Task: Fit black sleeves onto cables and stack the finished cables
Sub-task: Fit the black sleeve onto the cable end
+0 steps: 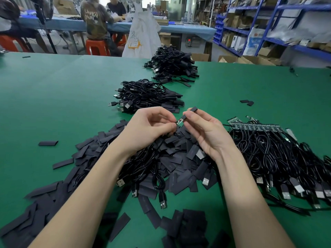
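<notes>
My left hand (pixel 148 127) pinches the small circuit-board end of a cable (pixel 179 121) above the green table (pixel 62 97). My right hand (pixel 206 131) pinches a black sleeve (pixel 192 110), whose lower end meets the board's tip. Below both hands lies a heap of loose flat black sleeves (pixel 100 145) mixed with black USB cables. A bundle of bare-board cables (pixel 272 149) lies to the right. Two stacks of sleeved cables sit beyond my hands: a near stack (pixel 146 97) and a far stack (pixel 173 65).
Two stray sleeves (pixel 247 102) lie to the right, one stray sleeve (pixel 48 143) to the left. Past the table's far edge stand a white sack (pixel 143 36), red stools, seated people at a blue bench and blue shelving (pixel 268 24) with boxes.
</notes>
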Demonstrator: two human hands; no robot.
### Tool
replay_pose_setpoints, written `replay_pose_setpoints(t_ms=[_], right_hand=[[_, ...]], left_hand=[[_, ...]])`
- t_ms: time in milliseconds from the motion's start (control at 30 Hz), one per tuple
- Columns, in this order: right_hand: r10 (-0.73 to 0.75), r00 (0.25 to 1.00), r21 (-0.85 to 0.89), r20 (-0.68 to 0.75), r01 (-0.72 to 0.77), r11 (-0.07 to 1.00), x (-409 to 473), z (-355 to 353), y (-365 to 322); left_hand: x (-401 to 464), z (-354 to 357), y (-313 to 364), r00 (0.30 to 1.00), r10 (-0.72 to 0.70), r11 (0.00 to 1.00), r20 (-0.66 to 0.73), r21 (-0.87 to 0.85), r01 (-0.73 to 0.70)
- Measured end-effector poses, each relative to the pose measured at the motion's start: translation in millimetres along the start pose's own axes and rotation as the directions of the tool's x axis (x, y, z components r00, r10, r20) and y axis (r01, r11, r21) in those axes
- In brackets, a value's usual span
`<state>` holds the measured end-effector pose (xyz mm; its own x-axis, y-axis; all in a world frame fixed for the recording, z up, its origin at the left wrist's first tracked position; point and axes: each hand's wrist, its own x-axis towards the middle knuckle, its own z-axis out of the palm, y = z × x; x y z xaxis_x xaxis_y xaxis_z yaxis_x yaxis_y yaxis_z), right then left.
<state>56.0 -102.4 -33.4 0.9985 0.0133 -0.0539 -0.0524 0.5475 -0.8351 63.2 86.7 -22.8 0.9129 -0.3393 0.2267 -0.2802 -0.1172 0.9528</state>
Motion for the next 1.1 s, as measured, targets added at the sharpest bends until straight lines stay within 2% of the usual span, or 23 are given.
replay_pose_setpoints(t_ms=[333,733,900,1100], right_hand=[[0.022,0.999,0.011,0.03,-0.023,1.0,1.4,4.5,7.9],[-0.008,1.0,0.023,0.03,0.007,1.0,0.4,6.9,14.0],[-0.033,0.999,0.049,0.015,0.032,0.998,-0.9,11.0,15.7],[-0.162,0.987,-0.087,0.0,0.162,0.983,-1.7,15.4,16.6]], left_hand=[[-0.6,1.6,-5.6,0.991,0.102,0.993,-0.081,0.067,-0.097],[-1.1,7.8,-5.2,0.985,0.117,0.992,-0.129,0.063,-0.109],[1.2,8.1,-5.1,0.989,0.076,0.997,-0.127,-0.015,-0.078],[2.5,5.2,-9.3,0.992,0.0,1.0,-0.128,-0.004,-0.001]])
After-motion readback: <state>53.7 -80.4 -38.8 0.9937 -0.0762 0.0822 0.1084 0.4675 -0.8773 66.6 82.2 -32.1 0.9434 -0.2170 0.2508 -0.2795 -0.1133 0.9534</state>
